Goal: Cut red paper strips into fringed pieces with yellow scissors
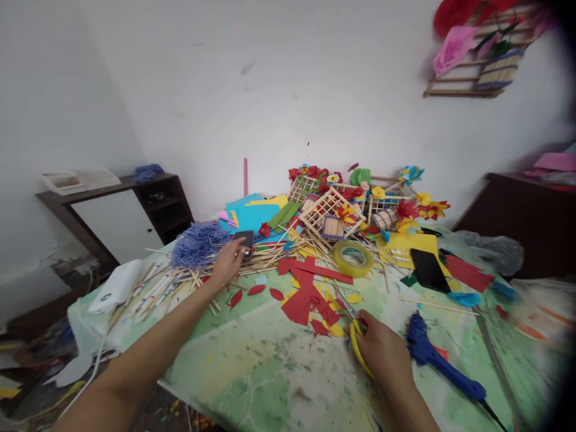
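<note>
My left hand [228, 259] reaches over the sticks, its outstretched fingers touching the edge of a small black device [245, 237]. Whether that device is lifted at all I cannot tell. Wrapped around the yellow handles of a pair of scissors [355, 336] is my right hand [382, 343]. The blades point away over the table, beside cut pieces of red paper [302, 297] and small yellow scraps. Red leaf-shaped cutouts [256, 290] lie between my two hands.
A blue glue gun [443, 360] lies right of the scissors. Behind are a roll of clear tape [353, 259], a black phone [429, 270], stick frames with paper flowers [333, 213], and a purple yarn heap [198, 245]. A white box with a cable [116, 287] sits at the left edge.
</note>
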